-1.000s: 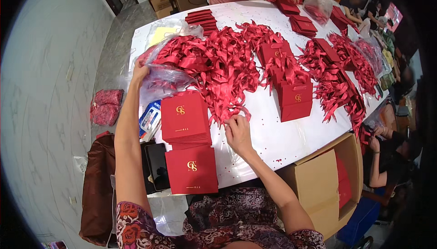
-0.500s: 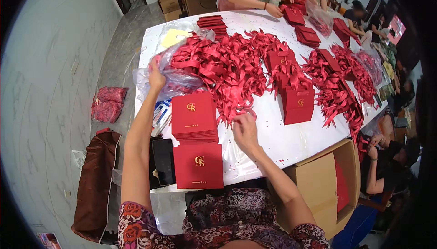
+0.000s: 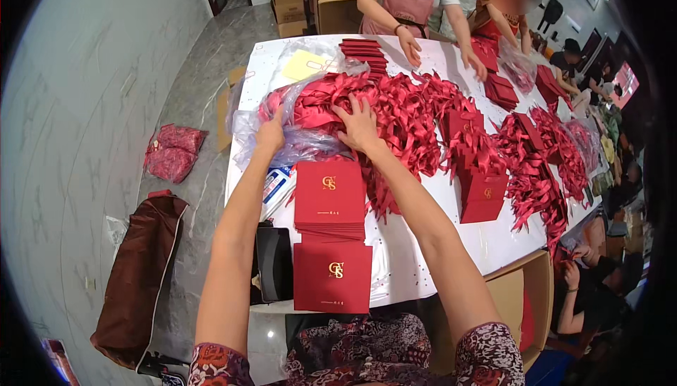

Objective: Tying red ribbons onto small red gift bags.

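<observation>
My left hand (image 3: 271,133) is closed on the edge of a clear plastic bag (image 3: 300,148) at the left of the table. Out of the bag's mouth spills a big tangled heap of red satin ribbons (image 3: 405,129). My right hand (image 3: 361,126) lies against the ribbons beside the bag, its fingers spread. Below my hands sits a stack of flat red paper bags (image 3: 329,199) with gold print. Another flat red bag (image 3: 333,280) lies in front of that stack, at the table's near edge.
A black phone (image 3: 273,262) and a blue-and-white packet (image 3: 278,185) lie left of the stack. Ribboned red bags (image 3: 483,192) stand to the right. Two co-workers are across the table. An open carton (image 3: 518,301) stands near right; a brown bag (image 3: 137,284) is on the floor.
My right hand has moved up and left from the near edge of the ribbon heap to beside the plastic bag. My left hand stays at the bag. The whole view has shifted.
</observation>
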The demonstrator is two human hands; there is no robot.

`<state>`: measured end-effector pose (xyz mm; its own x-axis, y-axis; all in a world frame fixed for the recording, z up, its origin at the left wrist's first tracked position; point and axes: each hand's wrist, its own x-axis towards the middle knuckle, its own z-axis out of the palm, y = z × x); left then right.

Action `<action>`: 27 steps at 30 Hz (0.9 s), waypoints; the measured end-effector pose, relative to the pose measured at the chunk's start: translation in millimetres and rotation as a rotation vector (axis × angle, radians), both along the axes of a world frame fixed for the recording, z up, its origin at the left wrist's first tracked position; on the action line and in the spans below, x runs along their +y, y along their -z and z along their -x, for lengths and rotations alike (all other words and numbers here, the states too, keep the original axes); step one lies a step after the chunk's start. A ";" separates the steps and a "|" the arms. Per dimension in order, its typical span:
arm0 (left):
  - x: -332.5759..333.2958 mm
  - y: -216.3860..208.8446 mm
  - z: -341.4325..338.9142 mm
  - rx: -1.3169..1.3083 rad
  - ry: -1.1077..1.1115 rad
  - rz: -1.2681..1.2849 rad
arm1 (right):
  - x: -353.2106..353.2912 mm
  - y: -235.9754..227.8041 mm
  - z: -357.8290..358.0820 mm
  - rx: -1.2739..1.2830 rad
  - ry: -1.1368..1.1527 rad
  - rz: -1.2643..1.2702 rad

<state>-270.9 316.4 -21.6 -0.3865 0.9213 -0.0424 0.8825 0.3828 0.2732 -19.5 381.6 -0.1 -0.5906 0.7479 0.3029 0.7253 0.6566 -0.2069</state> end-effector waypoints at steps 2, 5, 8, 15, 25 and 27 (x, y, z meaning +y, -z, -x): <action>-3.8 -2.1 0.5 0.007 -0.010 0.017 | -3.4 6.5 1.4 -0.042 0.050 0.049; -3.3 -3.5 -2.3 0.009 -0.026 0.034 | 6.7 10.6 4.0 0.007 0.080 0.055; -5.1 4.8 3.1 0.034 -0.019 -0.026 | 5.8 20.1 -9.3 0.170 0.030 0.000; 0.2 15.2 -1.9 0.084 -0.078 0.043 | -11.5 -5.5 -35.1 0.434 -0.080 -0.023; -11.0 9.8 -2.7 0.027 -0.022 0.050 | -40.5 15.4 -61.2 0.283 -0.070 -0.041; -9.7 8.5 -7.2 -0.067 -0.009 0.033 | -41.4 30.2 -68.7 0.194 -0.057 -0.038</action>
